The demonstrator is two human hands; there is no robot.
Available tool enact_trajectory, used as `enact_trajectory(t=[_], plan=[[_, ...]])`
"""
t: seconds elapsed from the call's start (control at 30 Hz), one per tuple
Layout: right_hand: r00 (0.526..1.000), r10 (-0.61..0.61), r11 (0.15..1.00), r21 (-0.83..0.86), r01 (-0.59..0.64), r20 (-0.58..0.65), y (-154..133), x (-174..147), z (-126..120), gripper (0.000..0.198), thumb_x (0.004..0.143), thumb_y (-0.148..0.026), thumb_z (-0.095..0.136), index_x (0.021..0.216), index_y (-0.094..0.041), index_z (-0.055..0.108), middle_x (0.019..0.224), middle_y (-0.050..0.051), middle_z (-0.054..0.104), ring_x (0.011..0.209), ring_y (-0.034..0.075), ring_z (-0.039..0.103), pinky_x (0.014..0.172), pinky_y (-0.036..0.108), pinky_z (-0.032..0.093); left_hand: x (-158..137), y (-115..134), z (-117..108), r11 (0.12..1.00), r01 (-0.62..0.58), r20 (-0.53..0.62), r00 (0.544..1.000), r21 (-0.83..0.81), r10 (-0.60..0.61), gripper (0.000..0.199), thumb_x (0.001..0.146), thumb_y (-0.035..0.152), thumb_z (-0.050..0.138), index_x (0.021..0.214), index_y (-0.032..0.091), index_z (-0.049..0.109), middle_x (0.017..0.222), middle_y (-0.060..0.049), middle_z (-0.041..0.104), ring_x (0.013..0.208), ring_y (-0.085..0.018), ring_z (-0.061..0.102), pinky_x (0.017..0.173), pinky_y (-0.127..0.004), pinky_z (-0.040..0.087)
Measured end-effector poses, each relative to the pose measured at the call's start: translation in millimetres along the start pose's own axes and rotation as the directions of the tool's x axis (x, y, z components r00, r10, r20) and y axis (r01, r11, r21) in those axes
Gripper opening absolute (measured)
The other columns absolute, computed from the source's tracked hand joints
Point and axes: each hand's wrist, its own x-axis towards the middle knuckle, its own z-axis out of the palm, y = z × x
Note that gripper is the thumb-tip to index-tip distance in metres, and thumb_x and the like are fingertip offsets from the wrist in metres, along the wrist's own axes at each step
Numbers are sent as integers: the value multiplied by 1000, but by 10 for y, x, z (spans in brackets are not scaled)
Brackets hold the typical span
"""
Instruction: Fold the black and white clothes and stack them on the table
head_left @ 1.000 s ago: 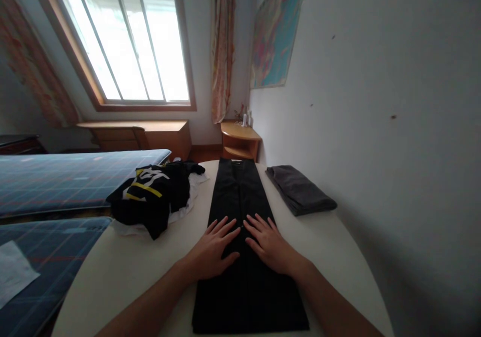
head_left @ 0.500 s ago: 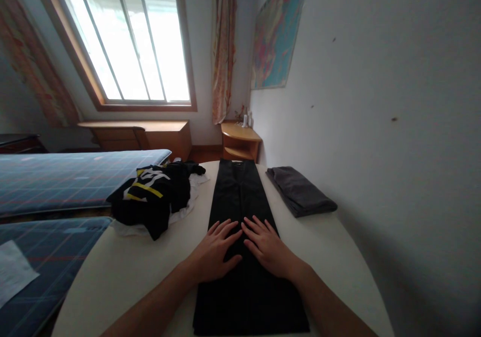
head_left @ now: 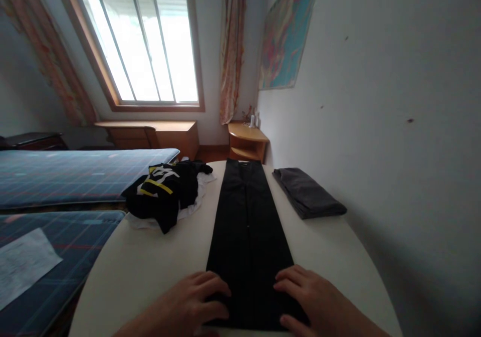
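A pair of black trousers (head_left: 250, 201) lies lengthwise down the middle of the round white table (head_left: 150, 272), smoothed into a long flat strip. Over its near left edge rests my left hand (head_left: 193, 299), fingers slightly bent and thumb apart. My right hand (head_left: 313, 297) is at the near right edge, with curved fingers spread and touching the cloth. Neither hand grips the fabric as far as I can see. The near end of the trousers lies between both hands, partly covered by them.
On the table's left sits a heap of black, yellow and white clothes (head_left: 165, 191). A folded dark grey garment (head_left: 310, 194) lies to the right. Plaid mattresses (head_left: 75, 176) flank the left side, one bearing a paper sheet (head_left: 28, 264). The wall (head_left: 394, 191) stands right.
Both hands have slid from the middle of the trousers toward me and moved apart to its side edges. Their fingers have gone from flat to bent. The view has shifted slightly left.
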Motion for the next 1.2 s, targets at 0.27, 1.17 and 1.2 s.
enact_trajectory(t=[0.27,1.17,1.2], plan=[[987,-113,982,-161,95,-110,285,-191,472,47,79,-27,71,126,-28,69,130,8,67,115,32,66,96,45,57,-49,-55,205,998,64,-92,994,-3,-65,33,80,6,64,103,30,70,110,1,72,101,-18,68,88,-29,56],[977,86,996,25,-83,-197,101,-275,585,42,84,-46,67,123,-30,69,135,10,62,128,32,54,107,52,45,-57,-192,511,978,177,-433,877,-109,-208,17,85,9,46,91,24,50,87,-1,69,74,-14,67,68,-22,53],[976,94,996,30,-89,-198,90,-261,594,42,83,-44,67,123,-30,69,135,10,62,127,32,54,107,51,45,-47,-199,515,975,183,-454,863,-129,-222,17,84,9,47,90,24,50,87,-1,69,74,-14,67,68,-22,54]])
